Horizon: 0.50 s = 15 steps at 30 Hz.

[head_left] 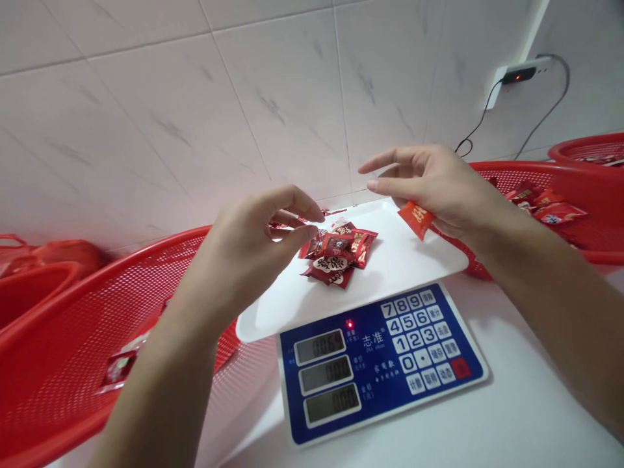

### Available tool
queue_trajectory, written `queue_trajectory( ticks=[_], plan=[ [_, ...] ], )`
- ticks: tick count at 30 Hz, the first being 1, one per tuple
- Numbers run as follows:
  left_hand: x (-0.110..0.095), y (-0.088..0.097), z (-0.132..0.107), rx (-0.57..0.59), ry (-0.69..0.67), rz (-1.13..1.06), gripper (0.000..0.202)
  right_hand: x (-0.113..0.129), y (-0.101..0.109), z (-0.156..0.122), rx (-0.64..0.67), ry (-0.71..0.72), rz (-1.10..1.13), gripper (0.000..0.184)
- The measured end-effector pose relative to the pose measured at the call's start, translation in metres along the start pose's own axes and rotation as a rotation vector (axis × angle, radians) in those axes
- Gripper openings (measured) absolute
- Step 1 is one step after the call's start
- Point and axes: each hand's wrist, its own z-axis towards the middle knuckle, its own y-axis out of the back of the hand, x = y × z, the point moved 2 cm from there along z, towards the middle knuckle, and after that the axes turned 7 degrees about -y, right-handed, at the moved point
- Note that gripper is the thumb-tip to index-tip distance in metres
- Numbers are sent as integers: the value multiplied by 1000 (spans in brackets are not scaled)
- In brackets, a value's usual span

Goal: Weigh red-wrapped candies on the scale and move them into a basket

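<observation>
A heap of small red wrapped candies (336, 253) lies on the white tray (409, 260) of a digital scale (380, 364). Just left of the heap hovers my left hand (253, 240), its fingers curved and apart with nothing visible between them. Above the tray's right side is my right hand (433, 182), index finger and thumb apart. An orange-red candy packet (416, 220) sticks out below its palm, apparently held by the lower fingers, which are mostly hidden. The scale's top display (320, 348) seems to read 0.069.
A large red mesh basket (97, 325) with a few packets stands at left. Another red basket (536, 172) at right holds several candies, and a third red basket (589, 148) is behind it. A power strip (517, 75) with cables is on the tiled wall.
</observation>
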Motion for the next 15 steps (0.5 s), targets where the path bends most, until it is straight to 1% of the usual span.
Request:
queue_trajectory(
  ticks=[4,6,7,10,11,12,13,15],
  plan=[
    [1,2,0,-22,-19,-22,9,-2,1,2,7,8,-24,15],
    [-3,-2,-1,-12,-28,-55,4,-4,-3,0,18,19,-45,14],
    [-7,-6,-2,-12,-34,-93,4,-6,-7,-1,0,34,-43,15],
    [-22,-23,-6,-5,-36,-269,28,-10,-25,-10,-112,127,55,17],
    [-27,-28,-7,-4,-36,-308,31,-11,-32,-13,-120,157,108,16],
    [-30,-31,-8,-3,-37,-321,28,-12,-38,-16,-104,177,154,13],
    [-31,-32,-8,-5,-40,-309,20,-13,-43,-17,-67,179,180,12],
    [-27,-24,-6,-53,-45,-253,6,-15,-47,-17,33,144,151,13]
  ],
)
